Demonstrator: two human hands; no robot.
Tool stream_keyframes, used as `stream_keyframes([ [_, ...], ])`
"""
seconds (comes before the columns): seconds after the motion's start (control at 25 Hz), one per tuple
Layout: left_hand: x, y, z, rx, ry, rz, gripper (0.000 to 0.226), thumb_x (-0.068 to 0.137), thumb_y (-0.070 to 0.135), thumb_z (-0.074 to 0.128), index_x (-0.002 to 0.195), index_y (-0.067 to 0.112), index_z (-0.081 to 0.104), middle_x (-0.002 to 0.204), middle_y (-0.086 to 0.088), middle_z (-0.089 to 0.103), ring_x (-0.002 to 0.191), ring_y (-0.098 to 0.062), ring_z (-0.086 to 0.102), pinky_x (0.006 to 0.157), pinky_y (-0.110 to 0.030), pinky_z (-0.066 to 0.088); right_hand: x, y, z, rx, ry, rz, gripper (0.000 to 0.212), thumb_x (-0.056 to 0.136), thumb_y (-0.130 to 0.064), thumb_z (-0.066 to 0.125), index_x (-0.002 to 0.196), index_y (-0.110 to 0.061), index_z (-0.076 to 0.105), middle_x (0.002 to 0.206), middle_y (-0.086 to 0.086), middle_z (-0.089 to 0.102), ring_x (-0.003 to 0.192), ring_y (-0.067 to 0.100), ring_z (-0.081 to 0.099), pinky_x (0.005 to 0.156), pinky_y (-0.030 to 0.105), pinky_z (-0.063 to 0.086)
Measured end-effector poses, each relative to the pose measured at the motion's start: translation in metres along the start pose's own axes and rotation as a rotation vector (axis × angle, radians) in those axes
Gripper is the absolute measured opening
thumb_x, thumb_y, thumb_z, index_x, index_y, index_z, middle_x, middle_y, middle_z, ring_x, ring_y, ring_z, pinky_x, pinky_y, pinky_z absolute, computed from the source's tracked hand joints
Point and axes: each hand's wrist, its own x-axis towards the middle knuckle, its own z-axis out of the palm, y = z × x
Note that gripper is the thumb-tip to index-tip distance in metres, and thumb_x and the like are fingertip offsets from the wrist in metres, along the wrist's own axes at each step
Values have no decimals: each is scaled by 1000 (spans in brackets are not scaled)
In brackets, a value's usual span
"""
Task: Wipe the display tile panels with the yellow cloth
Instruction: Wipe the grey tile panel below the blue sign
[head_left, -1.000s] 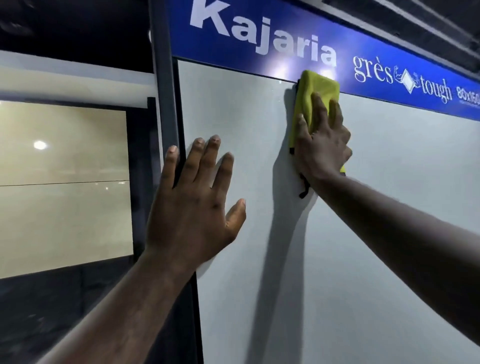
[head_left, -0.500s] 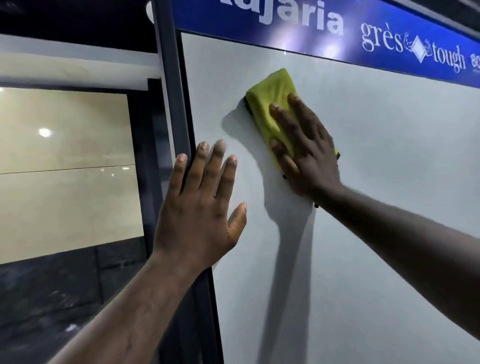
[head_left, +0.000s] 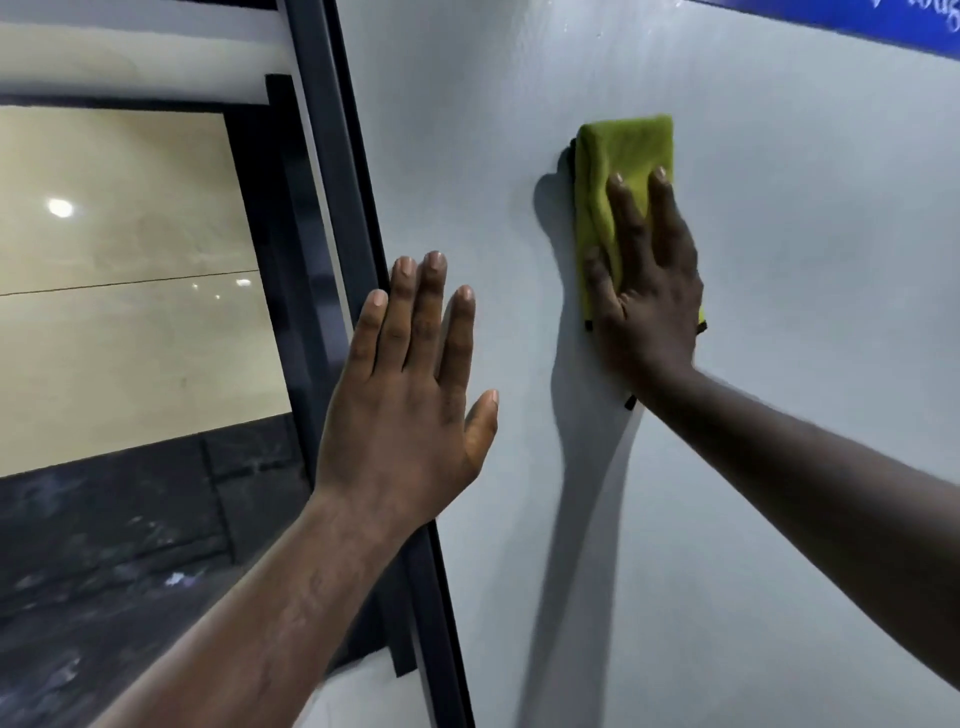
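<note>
since half a second ago the right hand (head_left: 649, 291) has slid the cloth (head_left: 623, 150) further right of the frame (head_left: 332, 156), and its fingers now point straight up instead of leaning toward the frame; the left hand (head_left: 410, 395) has kept its place just right of the frame

the cloth, folded into a pad, lies flat on the panel (head_left: 779, 389), well right of the frame. the right hand lies open over its lower half with straight fingers, pressing rather than gripping, thumb along the edge nearer the frame. the left hand is open too, fingers straight and slightly spread, holding nothing, seemingly braced on the panel

to wipe well, i judge the palm should keep even pressure so the whole pad stays flat, and strokes should overlap, running from the frame edge rightward so no strip is missed. the loose upper half of the pad may fold over on an upward stroke, so fingers could sit higher on it

whether the left palm truly touches the panel is hidden by the hand's back. the banner (head_left: 883, 21) far right of the frame is cut off, its lettering unreadable. the panel's lower and right edges lie out of view, and no dirt or streaks can be made out, so progress is hard to judge
</note>
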Motion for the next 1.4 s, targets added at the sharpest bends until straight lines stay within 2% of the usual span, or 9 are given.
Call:
stream_keyframes([
  [0.12, -21, 11, 1, -9, -70, 41, 93, 110, 61, 22, 170, 2, -18, 175, -28, -26, 166, -42, -20, 137, -55, -4, -42, 38, -10, -36, -29, -388, 54, 112, -39, 52, 163, -24, 42, 175, 11, 25, 160, 27, 29, 125, 50, 32],
  [0.28, -33, 23, 1, -40, -76, 24, 99, 110, 66, 25, 170, -1, -15, 177, -27, -23, 166, -41, -18, 137, -54, -5, -30, 20, -5, 57, 19, 208, 60, 108, -46, 49, 165, -36, 35, 177, 0, 19, 160, 22, 27, 124, 48, 34],
  [0.44, -51, 48, 3, -63, -154, 29, 106, 108, 71, 27, 168, -4, -15, 177, -28, -22, 166, -41, -19, 136, -52, -10, -88, 57, -14, -29, -61, -287, 55, 111, -37, 55, 163, -23, 43, 174, 12, 24, 161, 26, 26, 128, 47, 27],
  [0.6, -79, 74, 11, -105, -171, 17, 108, 106, 71, 35, 170, -3, -10, 178, -27, -16, 167, -41, -14, 137, -54, -5, -95, 55, -15, 94, -15, 239, 61, 108, -42, 52, 165, -28, 36, 177, 8, 19, 161, 20, 23, 128, 33, 21],
  [0.76, -91, 95, 18, -127, -169, -21, 107, 106, 68, 43, 172, -2, -2, 179, -28, -8, 167, -45, -7, 136, -59, -3, -175, 84, -25, 1, -140, -213, 58, 110, -37, 54, 164, -24, 37, 174, 14, 21, 162, 31, 23, 128, 55, 26],
  [0.92, -99, 113, 22, -74, -207, -59, 106, 107, 70, 42, 172, -2, 0, 178, -27, -11, 166, -44, -11, 135, -59, -8, -163, 80, -18, 103, 9, 414, 60, 108, -37, 53, 164, -20, 38, 175, 15, 19, 161, 23, 22, 126, 55, 27],
  [1.08, -111, 122, 32, -76, -196, 38, 97, 109, 62, 43, 172, -2, 7, 180, -20, -4, 168, -36, -2, 136, -57, -3, -229, 96, -29, 63, -160, -104, 56, 108, -36, 59, 159, -18, 44, 169, 21, 27, 158, 43, 29, 123, 62, 30],
  [1.24, -123, 133, 37, -60, -175, 66, 93, 108, 56, 47, 173, 0, 12, 182, -16, 0, 169, -33, 3, 136, -56, 1, -210, 102, -25, 131, 8, 513, 61, 108, -43, 54, 163, -24, 39, 175, 12, 20, 161, 19, 21, 125, 55, 27],
  [1.4, -122, 141, 44, -33, -130, 64, 88, 106, 52, 51, 172, 1, 21, 182, -15, 9, 169, -31, 8, 136, -58, 5, -249, 114, -30, 70, -128, -24, 57, 106, -37, 61, 159, -22, 45, 170, 17, 27, 156, 42, 31, 124, 61, 30],
])
